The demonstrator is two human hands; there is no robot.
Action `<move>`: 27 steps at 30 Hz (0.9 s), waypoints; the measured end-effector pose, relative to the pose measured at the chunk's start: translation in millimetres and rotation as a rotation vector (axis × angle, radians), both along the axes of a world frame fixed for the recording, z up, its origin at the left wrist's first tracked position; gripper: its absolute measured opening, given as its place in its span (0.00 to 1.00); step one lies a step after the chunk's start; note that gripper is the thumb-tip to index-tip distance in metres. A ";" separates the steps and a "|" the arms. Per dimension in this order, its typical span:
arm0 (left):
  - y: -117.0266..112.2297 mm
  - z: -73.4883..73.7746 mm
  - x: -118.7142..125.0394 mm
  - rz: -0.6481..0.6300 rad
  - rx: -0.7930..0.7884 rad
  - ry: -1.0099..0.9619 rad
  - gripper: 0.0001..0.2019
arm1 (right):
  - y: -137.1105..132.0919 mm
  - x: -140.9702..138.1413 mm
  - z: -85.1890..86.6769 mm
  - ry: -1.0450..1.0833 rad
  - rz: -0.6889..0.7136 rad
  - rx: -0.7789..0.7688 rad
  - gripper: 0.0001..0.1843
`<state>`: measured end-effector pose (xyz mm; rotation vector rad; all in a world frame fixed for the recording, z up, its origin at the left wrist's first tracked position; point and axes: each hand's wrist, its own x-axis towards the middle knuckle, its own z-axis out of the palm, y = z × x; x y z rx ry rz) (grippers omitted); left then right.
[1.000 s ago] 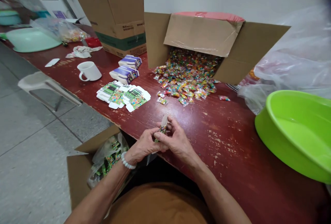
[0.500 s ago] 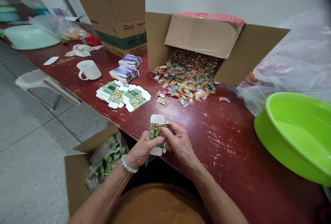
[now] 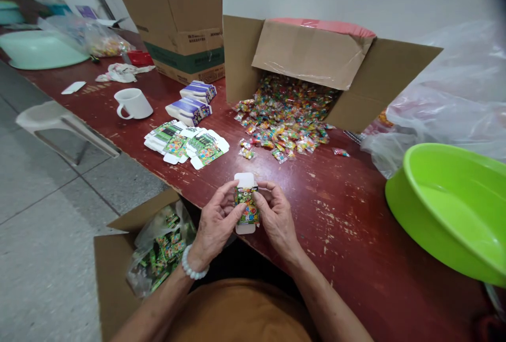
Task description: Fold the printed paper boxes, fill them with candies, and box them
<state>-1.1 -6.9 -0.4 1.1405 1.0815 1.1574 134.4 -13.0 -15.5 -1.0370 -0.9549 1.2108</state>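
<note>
A small green printed carton [image 3: 246,205] with white end flaps is held upright over the near edge of the red table [image 3: 348,210]. My left hand [image 3: 213,226] pinches its left side and my right hand [image 3: 276,215] pinches its right side. Flat unfolded cartons [image 3: 185,144] of the same print lie in a pile to the far left of my hands. A heap of small colourful candy packets [image 3: 284,115] spills from a cardboard box [image 3: 316,57] lying on its side behind.
A bright green basin [image 3: 450,210] stands at the right with clear plastic bags [image 3: 454,99] behind it. A white mug [image 3: 132,104], purple-white boxes [image 3: 193,102] and a closed brown box [image 3: 182,26] sit farther left. A floor box [image 3: 122,257] holds filled green cartons.
The carton has turned from edge-on to face-on between my hands, its top flap now standing open. Both hands have shifted slightly along its sides.
</note>
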 end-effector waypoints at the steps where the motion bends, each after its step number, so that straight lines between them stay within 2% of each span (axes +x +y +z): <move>1: 1.0 0.5 -1.5 -0.021 -0.035 -0.013 0.25 | 0.7 2.0 -0.9 -0.019 0.005 0.006 0.13; 3: 3.6 2.1 -4.7 -0.067 -0.108 -0.025 0.21 | 3.4 8.0 -2.2 -0.088 0.006 0.000 0.10; 6: 7.4 4.9 -7.9 -0.121 -0.145 0.031 0.16 | 10.1 17.8 -2.0 -0.145 0.039 -0.082 0.12; 9: 10.0 5.9 -8.8 -0.144 -0.102 0.102 0.14 | 16.9 24.3 0.0 -0.068 0.095 -0.165 0.15; 11: 10.8 4.9 -9.3 -0.150 -0.081 0.133 0.13 | 19.5 26.7 0.8 0.001 0.123 -0.166 0.17; 13: 10.9 3.5 -9.6 -0.143 -0.059 0.145 0.13 | 19.8 28.3 0.1 0.001 0.172 -0.129 0.19; 15: 10.5 2.4 -9.7 -0.118 -0.046 0.104 0.13 | 18.4 29.2 -2.0 -0.109 0.220 -0.055 0.13; 19: 8.5 2.9 -8.6 -0.065 -0.163 -0.080 0.24 | 13.6 28.4 -4.3 -0.316 0.144 0.093 0.08; 22: 6.4 2.2 -7.0 -0.232 -0.350 -0.213 0.26 | 10.5 26.8 -0.2 -0.384 0.071 0.163 0.06; 24: 5.4 0.0 -5.5 -0.340 -0.472 -0.269 0.29 | 8.9 26.0 3.9 -0.455 0.117 0.228 0.06; 27: 5.5 -3.2 -2.0 -0.312 -0.557 -0.276 0.32 | 8.6 24.5 7.3 -0.513 0.201 0.281 0.08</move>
